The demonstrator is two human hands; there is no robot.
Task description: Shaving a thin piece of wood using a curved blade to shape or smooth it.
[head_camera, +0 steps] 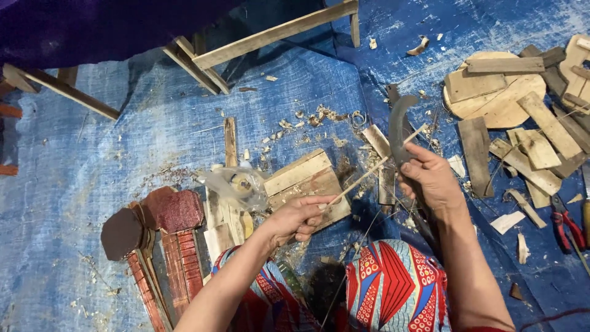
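Your left hand (300,218) pinches one end of a thin, pale wooden stick (375,166). Your fingers are pressed together around it. The stick slants up and to the right, in the air above the blue plastic sheet (110,154) that covers the floor.

Your right hand (430,178) is wrapped tight around a dark, curved metal blade (396,126). The blade points up and bends over at the top. The stick crosses in front of the blade, just above your right hand. They look like they touch there, but you cannot tell for sure.

Under the stick lies a flat block of pale wood boards (307,178). A clear crumpled plastic bag (236,184) rests just beside it on the left. Small curly wood shavings (313,117) lie scattered on the sheet behind the block.

On the far right sits a pile of flat wooden offcuts (528,135), some lying on a round wooden disc (501,104). Red-handled pliers (568,224) lie near that pile.

On the left lie dark red and brown flat pieces (160,221), next to your knee. Your knees, in red, white and blue patterned cloth (393,286), are at the bottom.
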